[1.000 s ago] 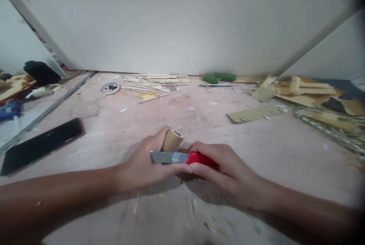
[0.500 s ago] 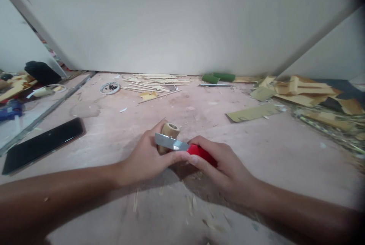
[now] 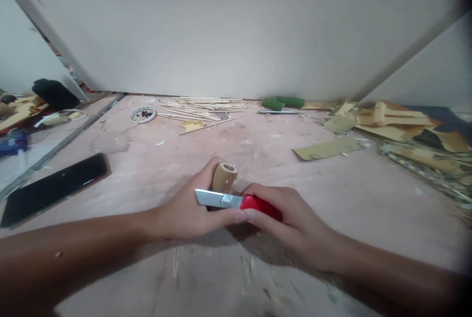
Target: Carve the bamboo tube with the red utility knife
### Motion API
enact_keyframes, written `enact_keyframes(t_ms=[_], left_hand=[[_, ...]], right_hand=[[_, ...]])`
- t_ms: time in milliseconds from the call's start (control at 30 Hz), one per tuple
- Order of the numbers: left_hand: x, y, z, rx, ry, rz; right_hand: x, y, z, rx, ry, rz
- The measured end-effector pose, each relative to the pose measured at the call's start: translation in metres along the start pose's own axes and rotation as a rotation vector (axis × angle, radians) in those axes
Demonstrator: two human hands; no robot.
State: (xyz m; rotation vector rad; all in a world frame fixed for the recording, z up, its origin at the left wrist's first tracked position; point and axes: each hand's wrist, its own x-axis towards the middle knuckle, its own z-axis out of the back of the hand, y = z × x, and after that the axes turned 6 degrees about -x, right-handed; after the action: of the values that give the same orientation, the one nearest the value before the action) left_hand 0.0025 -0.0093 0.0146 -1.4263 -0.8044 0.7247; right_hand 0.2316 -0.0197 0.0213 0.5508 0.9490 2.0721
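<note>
Shavings (image 3: 248, 265): thin pale slivers, strewn over the work surface (image 3: 258, 142) just below the hands.
Right hand (image 3: 291, 214): closed around the red handle of a knife (image 3: 232, 201), thumb along its near side.
Knife blade (image 3: 208, 197): pointing left, crossing the near side of the tube; whether its edge touches the wood cannot be told.
Left hand (image 3: 191, 209): curled about the tube, its thumb extended below the blade, the tip at the right thumb.
Wooden tube (image 3: 224, 177): in the left hand's grasp, between thumb and fingers; open end uppermost, leaning slightly right, lower part hidden.
Phone (image 3: 57, 187): dark screen up, lying aslant beyond the left forearm.
Flat strip (image 3: 328, 149): olive-tan, on the surface beyond the right hand.
Blue tool (image 3: 14, 142): at the far left, partly out of view.
Ring-shaped dish (image 3: 132, 116): white-rimmed, containing small dark pieces (image 3: 146, 114).
Thin sticks (image 3: 201, 109): loosely heaped, right of the dish.
Scraps (image 3: 391, 118): tan, piled at right.
Green pieces (image 3: 273, 104): side by side near the white panel (image 3: 221, 32), which closes the background.
</note>
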Motion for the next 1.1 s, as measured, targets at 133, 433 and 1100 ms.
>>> enact_keyframes(t_ms=[133, 433, 1100], left_hand=[[0.0004, -0.0007, 0.0004, 0.09, -0.02, 0.045], [0.002, -0.0003, -0.0003, 0.05, -0.066, 0.042], [0.0026, -0.0003, -0.0018, 0.004, -0.139, 0.032]], right_hand=[[0.0001, -0.0015, 0.0007, 0.028, -0.004, -0.015], [0.0007, -0.0014, 0.0016, -0.007, 0.019, -0.036], [0.0031, -0.0018, 0.0038, -0.007, 0.048, -0.064]])
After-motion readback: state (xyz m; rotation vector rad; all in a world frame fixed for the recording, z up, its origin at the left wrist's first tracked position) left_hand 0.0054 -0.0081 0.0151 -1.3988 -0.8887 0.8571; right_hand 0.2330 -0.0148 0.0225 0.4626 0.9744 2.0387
